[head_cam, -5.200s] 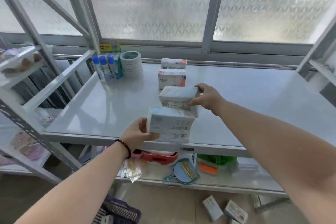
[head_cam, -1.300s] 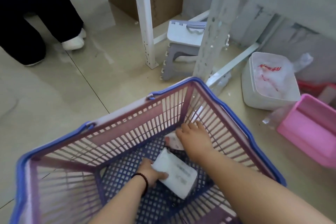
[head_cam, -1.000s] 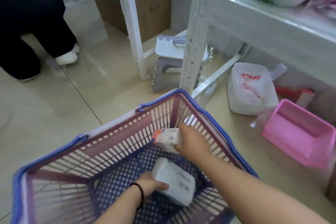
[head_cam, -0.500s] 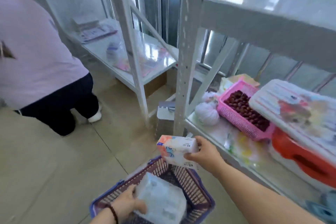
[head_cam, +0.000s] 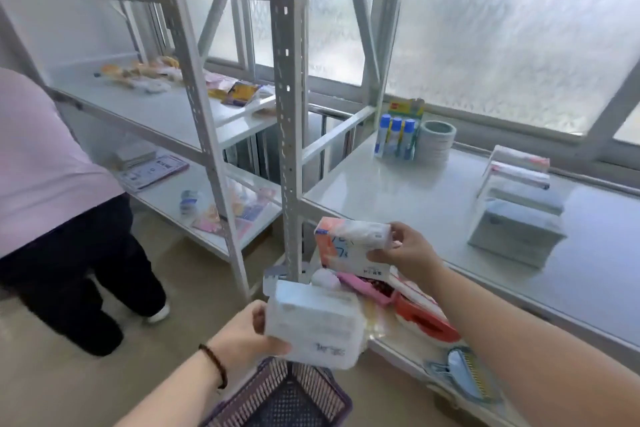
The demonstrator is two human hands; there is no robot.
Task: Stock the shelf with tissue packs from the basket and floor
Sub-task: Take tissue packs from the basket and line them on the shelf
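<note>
**Two tissue packs held in front of the shelf**

In front of the white metal shelf [head_cam: 398,194], two packs are held in the air, one in each hand. The right hand [head_cam: 410,251] is closed around the end of an orange-and-white tissue pack [head_cam: 353,246], thumb on top and fingers curled beneath; the pack's long axis runs roughly left to right, its orange end pointing left toward the upright post [head_cam: 289,114]. The left hand [head_cam: 247,334], a dark bead bracelet [head_cam: 214,364] at its wrist, is wrapped around the left end of a pale blue-white tissue pack [head_cam: 315,324], which lies lower and nearer, also lengthwise left to right, tilted slightly down to the right. Both packs are soft rectangular blocks in glossy film wrap. Below the left hand, the purple mesh basket [head_cam: 287,395] is seen on the floor. Further right on the smooth, glossy shelf, a row of tissue packs [head_cam: 517,208] is already set, well apart from both hands.
</note>
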